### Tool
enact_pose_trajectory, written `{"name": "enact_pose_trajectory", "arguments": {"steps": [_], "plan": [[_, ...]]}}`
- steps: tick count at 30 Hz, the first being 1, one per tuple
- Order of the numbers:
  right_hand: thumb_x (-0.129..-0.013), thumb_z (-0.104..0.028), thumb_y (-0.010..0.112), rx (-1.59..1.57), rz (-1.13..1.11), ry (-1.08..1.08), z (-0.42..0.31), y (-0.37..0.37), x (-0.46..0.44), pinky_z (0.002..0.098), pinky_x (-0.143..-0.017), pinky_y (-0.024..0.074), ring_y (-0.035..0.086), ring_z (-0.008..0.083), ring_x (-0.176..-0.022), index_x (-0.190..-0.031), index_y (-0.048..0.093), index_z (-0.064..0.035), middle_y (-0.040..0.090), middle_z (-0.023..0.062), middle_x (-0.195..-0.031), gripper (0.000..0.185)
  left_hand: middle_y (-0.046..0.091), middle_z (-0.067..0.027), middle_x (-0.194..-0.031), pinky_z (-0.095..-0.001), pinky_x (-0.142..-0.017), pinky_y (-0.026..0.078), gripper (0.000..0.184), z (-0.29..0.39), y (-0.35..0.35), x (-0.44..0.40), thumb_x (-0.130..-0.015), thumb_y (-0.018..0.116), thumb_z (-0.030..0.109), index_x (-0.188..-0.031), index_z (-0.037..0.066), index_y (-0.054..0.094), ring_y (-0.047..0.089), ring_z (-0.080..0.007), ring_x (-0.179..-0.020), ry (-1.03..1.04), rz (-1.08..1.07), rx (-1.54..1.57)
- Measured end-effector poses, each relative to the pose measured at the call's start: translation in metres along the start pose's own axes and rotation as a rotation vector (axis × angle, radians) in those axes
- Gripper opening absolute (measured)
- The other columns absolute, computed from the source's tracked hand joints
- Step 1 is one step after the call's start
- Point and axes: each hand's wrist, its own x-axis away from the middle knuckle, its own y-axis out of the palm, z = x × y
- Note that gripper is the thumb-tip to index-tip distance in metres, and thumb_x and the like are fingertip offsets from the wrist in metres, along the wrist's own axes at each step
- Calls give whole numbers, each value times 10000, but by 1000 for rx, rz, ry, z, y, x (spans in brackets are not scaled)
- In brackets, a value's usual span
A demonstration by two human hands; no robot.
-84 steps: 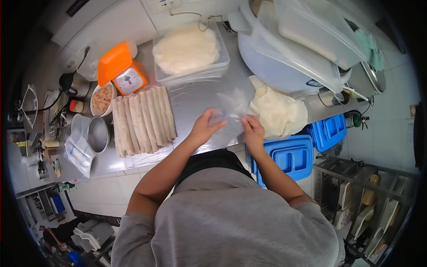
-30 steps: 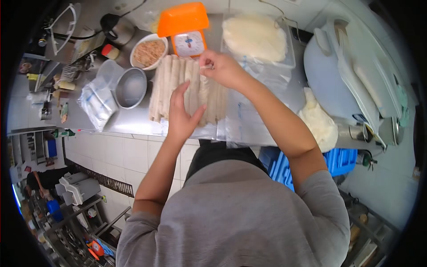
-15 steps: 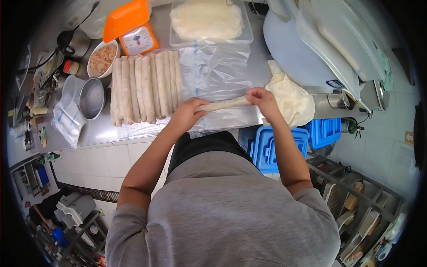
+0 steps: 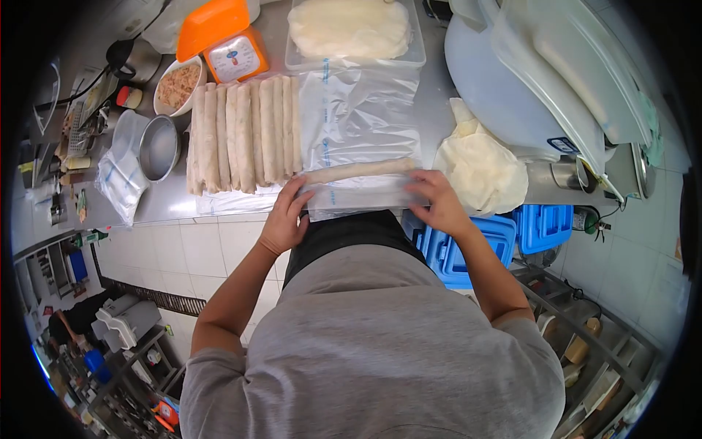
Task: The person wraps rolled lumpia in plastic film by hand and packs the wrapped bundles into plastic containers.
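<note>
A long, thin filled roll (image 4: 358, 171) in a pale wrapper lies crosswise on a clear plastic sheet (image 4: 365, 124) with blue print. My left hand (image 4: 289, 212) is at the roll's left end, over the near part of the sheet, with its fingers apart. By the right end is my right hand (image 4: 441, 201), thumb and fingers apart and the fingertips slightly blurred. Neither hand grips the roll. Left of the sheet, several finished rolls (image 4: 245, 135) lie side by side in a stack. To the right sits a pile of thin, pale wrappers (image 4: 482, 172).
At the back stand a clear tray of pale sheets (image 4: 351, 29), an orange kitchen scale (image 4: 234, 57) and a white bowl of minced filling (image 4: 179, 86). A metal bowl (image 4: 159, 148) is at the left. Large translucent lids (image 4: 497, 80) lean at right, above blue-lidded bins (image 4: 475, 252).
Both hands have let go of the roll, which now lies on the plastic sheet. They have moved apart and slightly toward my body. The view has shifted a little.
</note>
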Motion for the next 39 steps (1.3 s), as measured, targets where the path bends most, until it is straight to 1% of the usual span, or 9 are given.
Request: {"name": "enact_pose_trajectory", "arguments": {"steps": [13,19,22,25,28,31,34,37,39], "plan": [[-724,3,582,238,-128,-78,6,20,-52,403,-940,385,533,290,-1058,-1036,640,-77,588,93,-1053,327,546,-151,-1249,-462,-985,423,137,8,15,0,-774,722,106,-864,59,630,501,-378,-1205,59,44,-198],[-664,10,622,96,136,-93,-1,-14,-23,424,-927,405,534,317,-1070,-1011,620,-51,589,122,-1107,352,578,-215,-1188,-476,-916,466,143,14,16,-25,-872,606,53,-997,37,540,546,-416,-1142,-35,149,-69],[-677,-25,644,81,432,-74,5,-11,-9,422,-921,406,536,315,-1054,-1008,613,-49,585,119,-1098,333,637,-229,-1005,-492,-798,497,108,17,13,-54,-932,519,98,-1020,36,510,614,-417,-972,-425,5,-217],[-707,-63,664,82,5,-389,-3,13,-2,410,-912,406,543,310,-1025,-1029,606,-55,582,117,-1080,327,650,-218,-865,-511,-713,496,122,23,7,-92,-954,450,124,-1005,26,501,631,-419,-836,-537,-33,-304],[-739,-94,672,240,-92,-385,-23,31,-25,404,-904,405,538,287,-1027,-1064,600,-66,576,102,-1072,335,654,-222,-856,-510,-718,499,121,6,15,-107,-932,441,90,-1016,25,498,638,-416,-825,-477,-52,-366],[-766,-99,657,432,125,-343,-11,40,-52,399,-906,401,528,267,-1041,-1098,598,-65,572,88,-1070,339,644,-205,-937,-508,-728,503,197,-8,20,-114,-895,458,57,-1086,43,508,636,-411,-863,-472,-197,-467],[-771,-91,642,394,51,-128,5,38,-60,416,-925,394,518,269,-1084,-1106,598,-74,571,90,-1105,338,608,-174,-1047,-481,-781,493,266,1,26,-115,-863,491,43,-1124,60,538,614,-385,-944,-385,115,-451],[-778,-71,635,311,-119,-74,18,35,-64,431,-927,390,524,290,-1088,-1068,590,-83,582,103,-1085,294,564,-149,-1117,-445,-842,467,275,10,19,-110,-847,575,75,-1122,68,568,578,-351,-1002,27,150,-515],[-780,-59,635,281,-143,-37,20,32,-62,435,-916,395,530,298,-1080,-1041,582,-86,588,106,-1057,267,583,-143,-1093,-433,-884,442,305,19,15,-101,-808,670,133,-1089,62,575,553,-348,-1018,18,-70,-401]]}}
